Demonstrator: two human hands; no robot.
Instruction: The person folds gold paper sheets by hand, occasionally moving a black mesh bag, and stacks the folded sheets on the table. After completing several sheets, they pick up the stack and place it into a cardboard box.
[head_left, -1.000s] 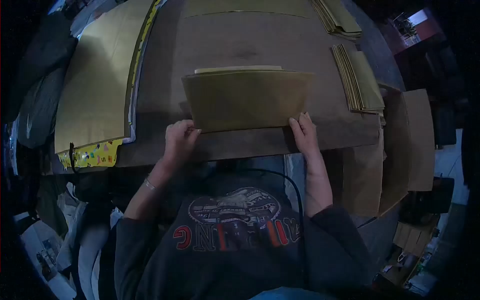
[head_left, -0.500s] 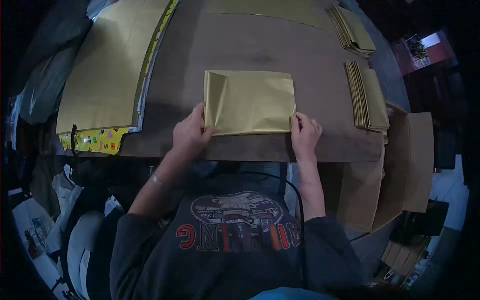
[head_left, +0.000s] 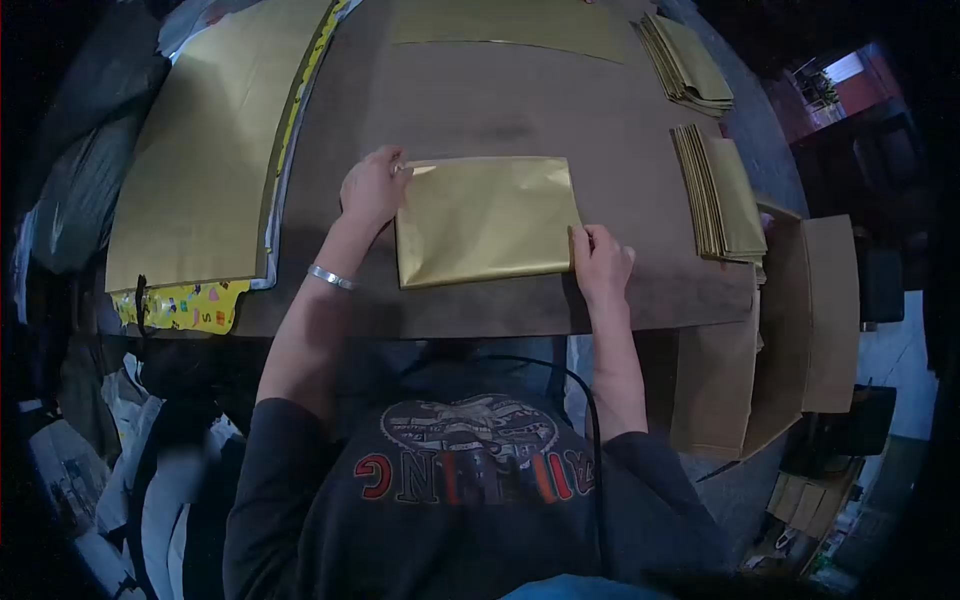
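A folded sheet of shiny gold wrapping paper (head_left: pixel 490 220) lies near the front of the brown table, its surface slightly creased. At its upper left corner my left hand (head_left: pixel 374 188) is closed, fingers bent around the edge, with a silver bracelet on the wrist. Lower down on the opposite side, my right hand (head_left: pixel 602 261) pinches the right edge between thumb and fingers. Parts of the fingertips on both hands are hidden by the angle.
A stack of large gold sheets (head_left: pixel 210 150) lies at left, over yellow patterned paper (head_left: pixel 195 308). Two folded gold bundles (head_left: pixel 725 195) sit along the right edge. Another gold sheet (head_left: pixel 510 25) lies at the back. An open cardboard box (head_left: pixel 790 330) stands beside the table at right.
My left hand has moved up from the lower left corner to the upper left corner. The folded gold paper has turned slightly, and its left-side crease now lies flatter.
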